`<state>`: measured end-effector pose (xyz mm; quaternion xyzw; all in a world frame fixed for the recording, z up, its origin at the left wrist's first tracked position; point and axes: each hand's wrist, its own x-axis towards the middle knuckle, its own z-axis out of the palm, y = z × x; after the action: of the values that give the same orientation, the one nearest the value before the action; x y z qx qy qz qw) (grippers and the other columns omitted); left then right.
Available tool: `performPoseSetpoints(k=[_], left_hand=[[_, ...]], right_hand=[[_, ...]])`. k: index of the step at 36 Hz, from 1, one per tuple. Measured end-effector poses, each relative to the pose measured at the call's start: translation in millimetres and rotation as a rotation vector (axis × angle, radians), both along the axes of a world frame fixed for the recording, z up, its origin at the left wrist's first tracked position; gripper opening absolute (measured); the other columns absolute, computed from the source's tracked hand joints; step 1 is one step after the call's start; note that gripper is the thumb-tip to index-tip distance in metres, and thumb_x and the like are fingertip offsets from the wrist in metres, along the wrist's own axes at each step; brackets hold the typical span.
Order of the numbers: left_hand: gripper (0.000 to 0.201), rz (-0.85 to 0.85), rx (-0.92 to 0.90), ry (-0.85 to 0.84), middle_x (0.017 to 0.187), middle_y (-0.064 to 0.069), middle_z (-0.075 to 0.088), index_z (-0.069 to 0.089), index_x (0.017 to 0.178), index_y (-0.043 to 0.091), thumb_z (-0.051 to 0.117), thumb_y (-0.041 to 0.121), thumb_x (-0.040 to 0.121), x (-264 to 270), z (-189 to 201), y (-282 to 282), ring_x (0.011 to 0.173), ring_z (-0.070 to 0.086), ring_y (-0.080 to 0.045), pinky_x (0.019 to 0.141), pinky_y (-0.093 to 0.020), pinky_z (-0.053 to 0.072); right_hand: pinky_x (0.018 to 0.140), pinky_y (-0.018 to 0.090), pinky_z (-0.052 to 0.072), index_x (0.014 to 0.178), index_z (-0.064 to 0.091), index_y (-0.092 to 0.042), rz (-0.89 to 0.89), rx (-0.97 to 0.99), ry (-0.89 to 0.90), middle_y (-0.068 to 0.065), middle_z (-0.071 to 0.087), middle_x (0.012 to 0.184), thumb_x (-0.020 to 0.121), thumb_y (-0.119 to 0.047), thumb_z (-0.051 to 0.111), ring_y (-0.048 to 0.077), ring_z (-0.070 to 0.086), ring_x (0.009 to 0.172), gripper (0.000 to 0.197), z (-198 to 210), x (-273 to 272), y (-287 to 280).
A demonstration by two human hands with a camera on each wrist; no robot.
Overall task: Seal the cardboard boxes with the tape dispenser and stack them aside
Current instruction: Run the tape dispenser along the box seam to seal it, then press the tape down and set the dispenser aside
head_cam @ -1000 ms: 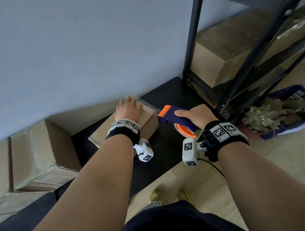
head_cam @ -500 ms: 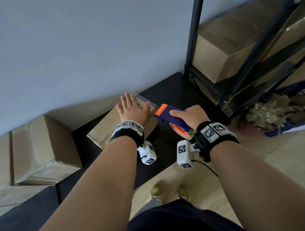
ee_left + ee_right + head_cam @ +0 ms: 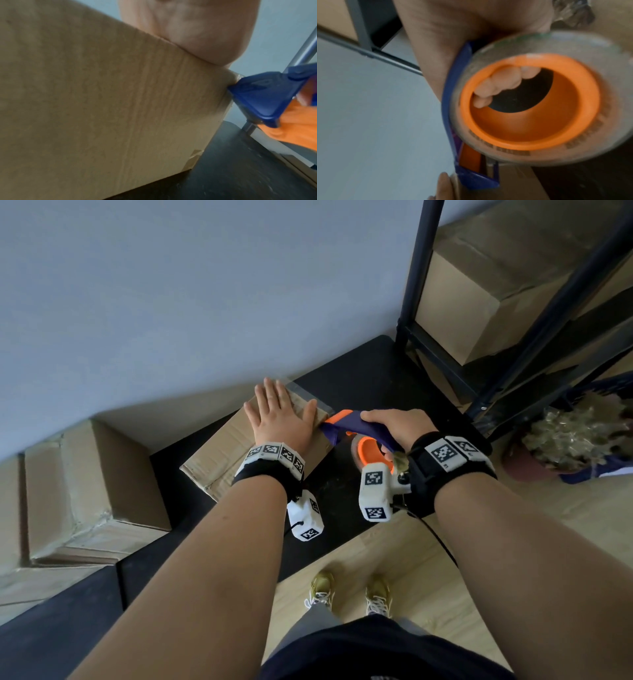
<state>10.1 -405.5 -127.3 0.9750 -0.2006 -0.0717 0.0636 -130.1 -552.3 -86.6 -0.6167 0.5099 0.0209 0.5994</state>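
A small cardboard box (image 3: 219, 453) lies on the black tabletop (image 3: 359, 371) by the wall. My left hand (image 3: 277, 412) presses flat on its top with straight fingers. My right hand (image 3: 397, 424) grips the blue and orange tape dispenser (image 3: 356, 429), whose front end touches the box's near right corner (image 3: 228, 86). The clear tape roll (image 3: 539, 97) on its orange hub fills the right wrist view, with my fingertips (image 3: 496, 86) curled through the hub. A strip of clear tape (image 3: 308, 393) shows along the box's far right edge.
A stack of larger cardboard boxes (image 3: 78, 494) stands at the left. A black metal shelf frame (image 3: 418, 268) with boxes (image 3: 479, 302) on it rises at the right. A blue basket of crumpled stuff (image 3: 575, 436) sits on the wooden floor beyond it.
My right hand has brought the dispenser leftward until its front meets the box's corner. My left hand has spread flat on the box top.
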Motion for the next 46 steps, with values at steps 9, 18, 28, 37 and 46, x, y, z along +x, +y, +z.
performPoseSetpoints(k=[9, 18, 28, 37, 46], left_hand=[[0.080, 0.003, 0.010, 0.006, 0.161, -0.003, -0.013, -0.007, 0.153, 0.012, 0.011, 0.063, 0.094, -3.0, -2.4, 1.8, 0.147, -0.016, -0.019, 0.118, -0.048, -0.009], [0.080, -0.002, 0.019, -0.005, 0.161, -0.002, -0.013, -0.007, 0.153, 0.012, 0.010, 0.063, 0.094, -4.1, -2.5, 2.8, 0.146, -0.017, -0.019, 0.118, -0.047, -0.011], [0.075, 0.014, 0.011, -0.010, 0.161, -0.002, -0.010, -0.004, 0.153, 0.013, 0.011, 0.060, 0.096, -3.2, -0.7, 1.5, 0.147, -0.014, -0.019, 0.119, -0.045, -0.010], [0.074, 0.004, -0.030, 0.003, 0.161, -0.001, -0.008, -0.001, 0.154, 0.013, 0.014, 0.058, 0.097, -4.3, 3.1, 4.8, 0.147, -0.013, -0.018, 0.118, -0.044, -0.011], [0.071, -0.202, -0.019, 0.024, 0.161, -0.001, -0.011, -0.001, 0.154, 0.016, 0.018, 0.056, 0.099, 3.5, 10.2, 14.1, 0.147, -0.016, -0.019, 0.119, -0.047, -0.008]], right_hand=[[0.062, 0.024, 0.045, 0.087, 0.068, -0.005, 0.062, -0.052, 0.142, 0.003, 0.061, 0.068, 0.078, -0.035, 0.078, 0.016, 0.057, 0.059, 0.032, -18.7, -11.4, -15.6], [0.071, 0.030, 0.040, 0.109, 0.063, -0.001, 0.139, -0.194, 0.186, 0.014, 0.065, 0.102, 0.087, -0.045, 0.060, 0.031, 0.062, 0.092, 0.049, -44.2, 0.3, 0.9], [0.070, 0.028, 0.039, 0.121, 0.055, -0.009, 0.477, -0.369, 0.301, 0.010, 0.062, 0.101, 0.091, -0.024, 0.055, 0.028, 0.058, 0.088, 0.034, -75.6, 25.8, 16.2], [0.051, 0.029, 0.029, 0.070, 0.051, -0.012, 0.591, -0.393, 0.412, 0.003, 0.057, 0.071, 0.090, -0.037, 0.064, 0.016, 0.047, 0.057, 0.035, -73.5, 31.8, 21.5], [0.077, 0.030, 0.043, 0.098, 0.070, -0.009, 0.325, -0.613, 0.218, 0.011, 0.069, 0.104, 0.095, -0.013, 0.048, 0.032, 0.063, 0.100, 0.023, -31.8, 37.4, 11.6]])
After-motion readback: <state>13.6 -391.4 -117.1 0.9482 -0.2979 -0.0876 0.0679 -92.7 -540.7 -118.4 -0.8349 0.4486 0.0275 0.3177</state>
